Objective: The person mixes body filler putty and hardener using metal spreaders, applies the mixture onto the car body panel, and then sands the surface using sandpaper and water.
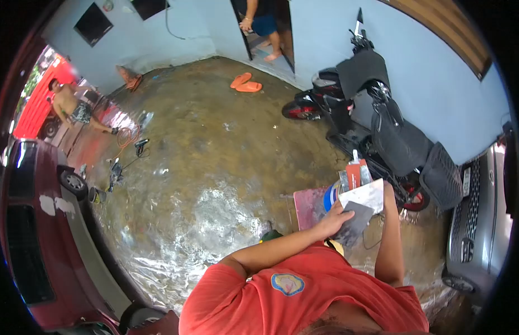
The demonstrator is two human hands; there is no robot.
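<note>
My left hand (331,220) reaches across from the left, its fingers closed on a dark grey flat sheet (357,216). My right hand (388,192) is partly hidden behind a white flat board (364,195) with grey smudges, gripping it along its right edge. The grey sheet overlaps the lower part of the board. Just beyond the board are a blue and white can (329,199) and an orange-red item with pale lettering (357,174). A pinkish red flat surface (307,209) lies below the can.
A black motorcycle (377,120) stands by the right wall. A dark red van (44,223) is on the left, a grey car (477,218) on the right. Orange slippers (246,82) and a corded power tool (141,146) lie on the wet-looking floor. One person (262,25) is in the doorway, another (74,103) outside.
</note>
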